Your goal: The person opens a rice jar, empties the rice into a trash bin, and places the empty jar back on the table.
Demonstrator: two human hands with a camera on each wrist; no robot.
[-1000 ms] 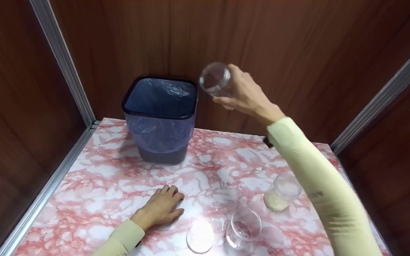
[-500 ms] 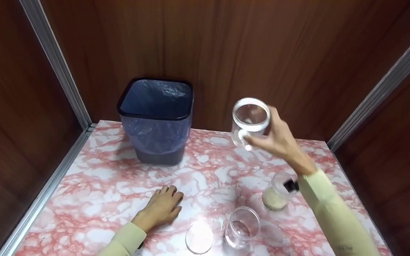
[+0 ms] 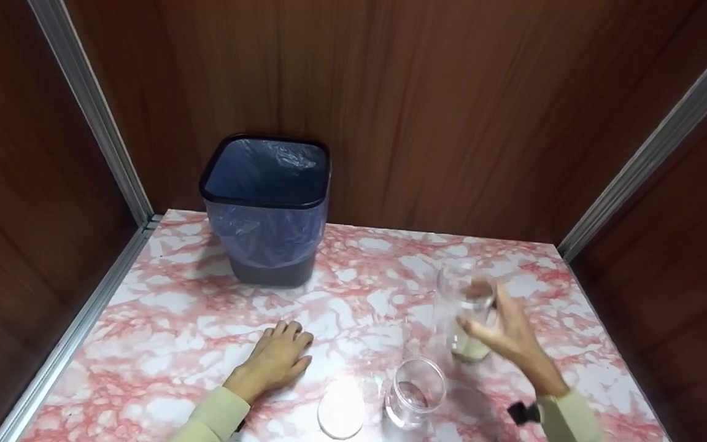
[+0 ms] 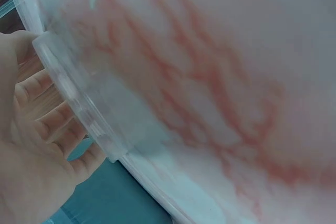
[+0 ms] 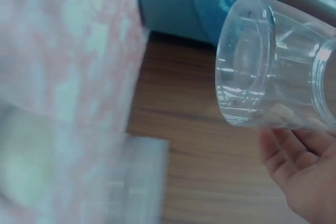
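My right hand (image 3: 507, 331), blurred by motion, grips a clear plastic jar (image 5: 283, 66) round its side. In the head view it overlaps a second clear jar (image 3: 470, 350) holding something pale, perhaps grains, in its bottom. A third clear jar (image 3: 415, 393) stands open nearer the front and looks empty. Beside it a round, glare-washed lid (image 3: 341, 410) lies flat. My left hand (image 3: 277, 362) rests on the table, palm down, fingers relaxed and holding nothing. In the left wrist view a clear plastic rim (image 4: 79, 98) overlaps the fingers.
A bin (image 3: 274, 270) with a bluish plastic liner and black rim stands at the back left, against the wooden panel (image 3: 427, 123). Metal rails (image 3: 96, 116) frame the corners. The tabletop (image 3: 169, 344) has a red and white marbled pattern.
My right hand has brought the jar from high beside the bin down and to the right, to the jar with pale contents. My left hand has stayed put.
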